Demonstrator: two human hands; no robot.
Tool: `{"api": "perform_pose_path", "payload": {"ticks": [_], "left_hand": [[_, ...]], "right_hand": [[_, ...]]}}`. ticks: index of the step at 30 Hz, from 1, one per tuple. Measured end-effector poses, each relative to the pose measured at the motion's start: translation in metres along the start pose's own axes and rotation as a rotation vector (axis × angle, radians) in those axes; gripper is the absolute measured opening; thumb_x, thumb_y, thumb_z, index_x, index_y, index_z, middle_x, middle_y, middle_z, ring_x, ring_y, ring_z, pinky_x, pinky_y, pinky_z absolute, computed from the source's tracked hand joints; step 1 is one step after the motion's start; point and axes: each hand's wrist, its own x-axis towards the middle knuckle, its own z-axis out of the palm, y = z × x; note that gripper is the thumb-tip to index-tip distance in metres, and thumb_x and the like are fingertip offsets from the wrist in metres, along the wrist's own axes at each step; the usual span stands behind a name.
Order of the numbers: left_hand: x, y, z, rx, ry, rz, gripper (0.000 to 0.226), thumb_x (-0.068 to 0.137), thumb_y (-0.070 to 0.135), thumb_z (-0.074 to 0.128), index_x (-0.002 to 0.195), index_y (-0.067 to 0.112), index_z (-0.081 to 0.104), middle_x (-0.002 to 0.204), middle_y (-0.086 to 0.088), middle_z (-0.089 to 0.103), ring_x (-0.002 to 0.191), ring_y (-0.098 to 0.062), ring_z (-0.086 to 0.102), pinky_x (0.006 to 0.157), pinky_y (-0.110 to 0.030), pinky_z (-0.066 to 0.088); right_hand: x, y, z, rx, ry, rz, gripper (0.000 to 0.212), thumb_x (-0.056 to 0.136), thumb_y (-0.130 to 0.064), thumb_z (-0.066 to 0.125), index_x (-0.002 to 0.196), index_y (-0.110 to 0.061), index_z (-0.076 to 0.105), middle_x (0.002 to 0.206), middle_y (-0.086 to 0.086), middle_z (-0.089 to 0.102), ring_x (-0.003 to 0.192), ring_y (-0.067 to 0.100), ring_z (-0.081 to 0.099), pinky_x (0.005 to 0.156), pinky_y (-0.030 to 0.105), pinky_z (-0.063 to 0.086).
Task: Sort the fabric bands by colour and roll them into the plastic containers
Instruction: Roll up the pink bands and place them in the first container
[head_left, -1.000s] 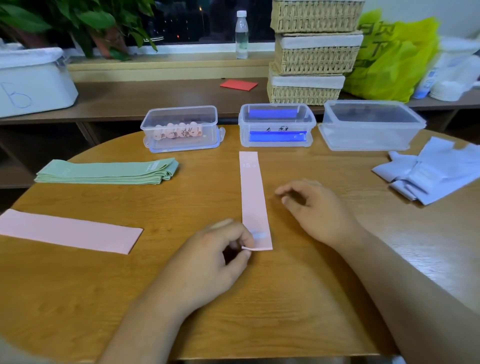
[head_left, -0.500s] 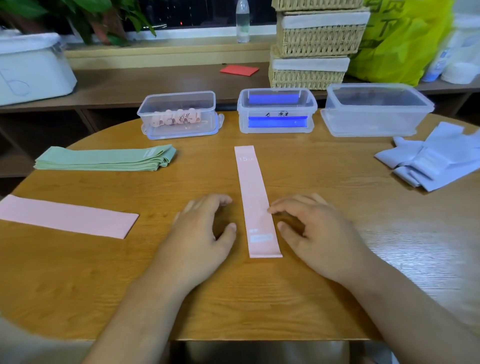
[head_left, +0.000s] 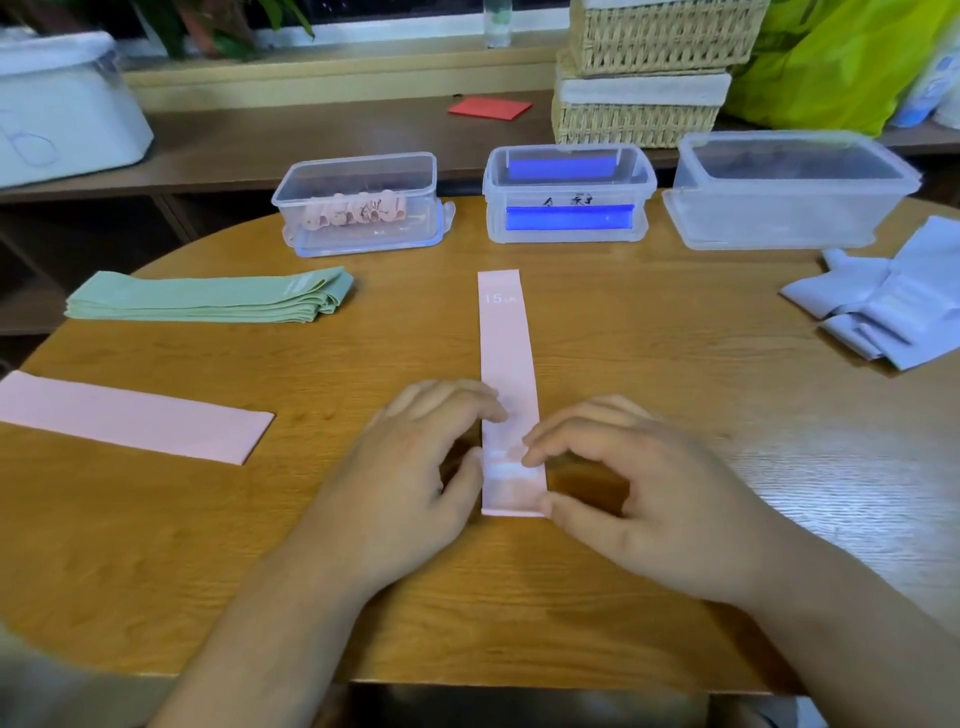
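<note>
The left grip (head_left: 415, 467) is pressing curved fingertips onto the left edge of the pink band (head_left: 506, 338), its thumb touching that edge, while the right grip (head_left: 649, 499) is laying a fingertip on the band's near part and setting its thumb against the near right corner; neither grip is closing round the fabric. The band is lying flat on the bench (head_left: 675, 364), running from near to far at the centre, with pale print at its far end and a whitish label patch showing between the fingers. The fingers are covering part of that patch, and blur is making the print hard to read. On the far side, three clear plastic containers are standing in a row: the left container (head_left: 358, 161) is holding pink rolls (head_left: 353, 210), the middle container (head_left: 569, 153) is showing blue bands (head_left: 569, 218), and the right container (head_left: 779, 197) is too dim inside to judge. Green bands (head_left: 208, 299) are lying stacked at far left, a second pink strip (head_left: 130, 415) is running off the left edge, and pale bluish bands (head_left: 893, 306) are being cut off at the right. Wicker baskets (head_left: 644, 78) are sitting on the shelf beyond.
</note>
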Motion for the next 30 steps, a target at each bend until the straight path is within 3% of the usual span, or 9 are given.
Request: {"api": "perform_pose_path", "payload": {"ticks": [5, 12, 18, 22, 26, 30], "left_hand": [[-0.002, 0.0, 0.004, 0.028, -0.013, 0.063, 0.036, 0.1, 0.012, 0.056, 0.122, 0.041, 0.062, 0.133, 0.03, 0.055, 0.133, 0.003, 0.046, 0.107, -0.038, 0.041], [-0.004, -0.002, 0.001, -0.098, 0.087, 0.08, 0.034, 0.098, 0.004, 0.055, 0.118, 0.031, 0.065, 0.118, 0.021, 0.062, 0.117, -0.008, 0.057, 0.098, -0.036, 0.048], [-0.007, -0.002, -0.002, -0.207, 0.162, 0.085, 0.032, 0.094, 0.004, 0.054, 0.111, 0.027, 0.07, 0.107, 0.019, 0.067, 0.108, -0.007, 0.064, 0.091, -0.028, 0.049], [-0.012, 0.001, -0.01, -0.243, 0.059, 0.168, 0.03, 0.09, -0.002, 0.063, 0.099, 0.025, 0.069, 0.094, 0.017, 0.064, 0.098, -0.014, 0.064, 0.082, -0.028, 0.049], [-0.01, 0.0, -0.007, -0.164, -0.011, 0.209, 0.022, 0.091, 0.009, 0.067, 0.099, 0.03, 0.067, 0.096, 0.018, 0.063, 0.098, -0.015, 0.06, 0.08, -0.038, 0.049], [-0.011, 0.0, -0.007, -0.163, -0.028, 0.235, 0.012, 0.094, 0.026, 0.074, 0.101, 0.034, 0.069, 0.101, 0.02, 0.064, 0.101, -0.014, 0.06, 0.082, -0.038, 0.05]], "right_hand": [[-0.001, -0.001, 0.001, -0.058, -0.01, -0.035, 0.044, 0.086, -0.061, 0.075, 0.125, -0.046, 0.065, 0.13, -0.032, 0.058, 0.133, 0.0, 0.05, 0.111, 0.041, 0.044], [-0.001, -0.004, 0.003, -0.054, 0.016, -0.09, 0.017, 0.098, -0.042, 0.07, 0.116, -0.041, 0.071, 0.113, -0.028, 0.066, 0.117, 0.0, 0.059, 0.101, 0.039, 0.049], [-0.003, -0.008, 0.004, -0.011, 0.122, -0.091, 0.022, 0.099, -0.025, 0.072, 0.119, -0.036, 0.071, 0.104, -0.028, 0.068, 0.103, -0.001, 0.064, 0.095, 0.03, 0.05], [-0.003, -0.01, 0.003, -0.001, 0.13, -0.101, 0.019, 0.099, -0.023, 0.072, 0.114, -0.035, 0.072, 0.1, -0.027, 0.065, 0.098, 0.002, 0.064, 0.091, 0.03, 0.049], [-0.002, -0.008, 0.005, -0.01, 0.104, -0.09, 0.015, 0.1, -0.021, 0.072, 0.11, -0.033, 0.074, 0.098, -0.024, 0.066, 0.101, 0.007, 0.062, 0.088, 0.031, 0.05], [-0.001, -0.007, 0.004, -0.042, 0.074, -0.074, 0.013, 0.1, -0.025, 0.071, 0.108, -0.035, 0.075, 0.103, -0.025, 0.065, 0.103, 0.007, 0.058, 0.084, 0.024, 0.048]]}}
